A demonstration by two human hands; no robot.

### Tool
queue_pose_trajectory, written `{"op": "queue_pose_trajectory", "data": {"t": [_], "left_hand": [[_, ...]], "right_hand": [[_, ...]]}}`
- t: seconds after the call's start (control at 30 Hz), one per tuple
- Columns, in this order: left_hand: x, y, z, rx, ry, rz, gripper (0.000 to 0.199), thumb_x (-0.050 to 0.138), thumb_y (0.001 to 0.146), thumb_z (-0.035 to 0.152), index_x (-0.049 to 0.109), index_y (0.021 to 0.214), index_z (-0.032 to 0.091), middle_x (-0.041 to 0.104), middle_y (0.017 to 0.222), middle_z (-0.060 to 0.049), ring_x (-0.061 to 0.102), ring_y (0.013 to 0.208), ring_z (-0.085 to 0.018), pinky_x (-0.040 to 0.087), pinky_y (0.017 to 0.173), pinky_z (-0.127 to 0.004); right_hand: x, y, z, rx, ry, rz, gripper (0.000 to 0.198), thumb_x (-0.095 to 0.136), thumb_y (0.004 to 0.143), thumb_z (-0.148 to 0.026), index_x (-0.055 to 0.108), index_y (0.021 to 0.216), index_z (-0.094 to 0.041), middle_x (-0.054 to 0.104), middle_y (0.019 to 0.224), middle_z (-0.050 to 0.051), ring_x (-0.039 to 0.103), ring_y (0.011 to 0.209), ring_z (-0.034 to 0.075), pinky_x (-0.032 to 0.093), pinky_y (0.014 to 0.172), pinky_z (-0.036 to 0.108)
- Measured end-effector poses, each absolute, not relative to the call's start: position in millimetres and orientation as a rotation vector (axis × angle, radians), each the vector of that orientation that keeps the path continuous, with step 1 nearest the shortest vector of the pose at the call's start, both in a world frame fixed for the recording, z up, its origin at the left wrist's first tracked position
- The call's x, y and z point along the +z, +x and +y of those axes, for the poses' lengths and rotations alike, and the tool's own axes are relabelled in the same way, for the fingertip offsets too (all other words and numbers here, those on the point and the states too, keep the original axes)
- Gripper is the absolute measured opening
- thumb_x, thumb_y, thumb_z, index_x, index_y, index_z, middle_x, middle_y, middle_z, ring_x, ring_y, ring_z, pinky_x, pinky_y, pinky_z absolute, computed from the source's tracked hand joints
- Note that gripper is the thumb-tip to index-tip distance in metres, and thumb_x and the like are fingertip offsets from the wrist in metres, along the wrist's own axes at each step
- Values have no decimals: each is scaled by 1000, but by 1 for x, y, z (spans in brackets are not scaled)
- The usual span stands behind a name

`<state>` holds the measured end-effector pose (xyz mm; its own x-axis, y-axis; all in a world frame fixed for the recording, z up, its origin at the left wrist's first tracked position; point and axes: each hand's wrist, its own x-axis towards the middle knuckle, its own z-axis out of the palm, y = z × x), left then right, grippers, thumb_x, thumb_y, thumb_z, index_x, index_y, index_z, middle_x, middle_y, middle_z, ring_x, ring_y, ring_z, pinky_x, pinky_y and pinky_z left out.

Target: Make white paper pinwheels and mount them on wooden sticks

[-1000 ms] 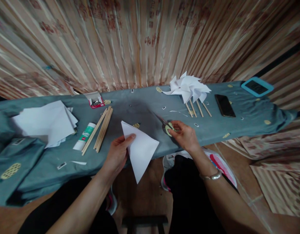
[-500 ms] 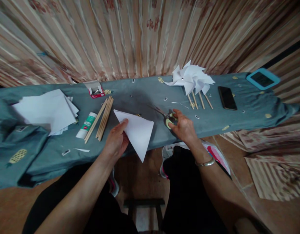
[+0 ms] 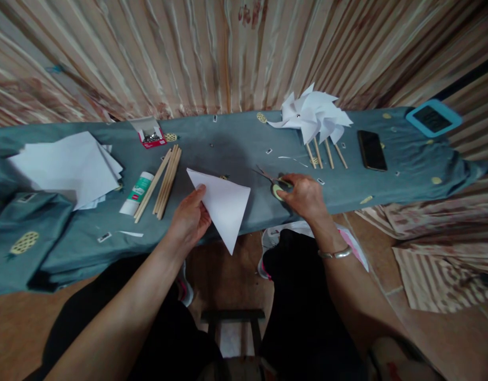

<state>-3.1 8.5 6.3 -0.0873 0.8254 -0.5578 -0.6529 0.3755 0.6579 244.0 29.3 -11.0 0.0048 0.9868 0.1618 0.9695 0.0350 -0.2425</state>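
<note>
My left hand pinches a white sheet of paper folded into a triangle, thumb on top and fingers beneath. The fold's lower point hangs past the table's front edge. To the right, my right hand grips the light green handles of a pair of scissors. The scissor blades point left and slightly away, a little apart from each other and from the paper. Between the scissors and the pinwheels lies a thin curled paper strip.
White paper pinwheels on wooden sticks lie at the back right, beside a phone and a blue-framed device. Leftward are several wooden sticks, a glue stick, an open red box of small metal pieces and a paper stack.
My right hand has turned the scissors a little and brought them slightly right, and their blades look more open. The left hand keeps hold of the folded paper. The whole view has shifted slightly.
</note>
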Motion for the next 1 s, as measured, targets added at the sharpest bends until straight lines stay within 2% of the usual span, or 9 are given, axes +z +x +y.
{"op": "queue_pose_trajectory", "data": {"t": [0.33,0.43,0.53,0.6,0.67,0.73,0.87,0.93,1.0], "left_hand": [[2,0,10,1204,183,1115,26,45,97,12,67,84,11,73,80,-4,69,78,-13,55,88,-26],[2,1,12,1202,171,1127,29,43,97,10,67,81,12,72,79,-4,69,77,-12,55,87,-25],[2,2,12,1192,170,1132,31,43,96,10,68,79,13,72,79,-5,69,77,-13,56,81,-23],[1,2,12,1181,198,1129,30,44,96,11,68,78,14,72,78,-5,68,74,-14,55,76,-22],[-3,1,11,1173,241,1121,28,46,94,11,68,77,15,71,77,-4,67,71,-13,55,74,-22],[-6,-1,9,1162,284,1111,24,48,92,12,67,77,15,71,77,-4,66,71,-14,55,76,-24],[-11,-11,4,1177,379,1102,13,57,88,19,66,95,14,73,94,-7,68,96,-20,52,93,-34],[-14,-21,-1,1280,611,1184,31,63,85,22,62,116,20,67,124,-8,58,123,-24,45,106,-40],[-19,-32,-8,1378,1111,1371,46,65,84,23,55,129,25,47,150,-6,36,143,-26,32,116,-42]], "right_hand": [[1,253,35,308,-2134,-1968,24,70,79,-33,72,97,-18,76,87,9,72,83,28,53,76,38],[5,248,18,223,-1822,-2049,35,59,87,-26,64,120,-16,73,110,13,68,103,29,51,92,43],[6,223,-6,181,-1403,-2306,63,58,87,-27,39,146,-16,41,152,18,36,143,33,37,111,51],[3,201,-19,156,-1221,-2476,64,58,89,-27,35,149,-21,28,160,16,22,149,35,32,113,56],[-3,183,-25,109,-1110,-2571,54,53,92,-18,43,144,-27,36,157,11,23,149,33,31,113,56],[-10,172,-26,75,-990,-2610,43,47,95,-13,52,137,-25,50,148,10,38,142,28,35,112,52],[-22,170,-21,20,-950,-2592,31,46,97,-14,63,123,-17,65,129,12,54,125,26,43,106,46],[-25,172,-21,-3,-944,-2580,29,47,96,-13,64,119,-14,67,125,12,56,121,26,45,104,46],[-26,172,-22,10,-918,-2581,28,47,96,-11,65,117,-12,68,123,14,57,119,27,46,102,45]]}}
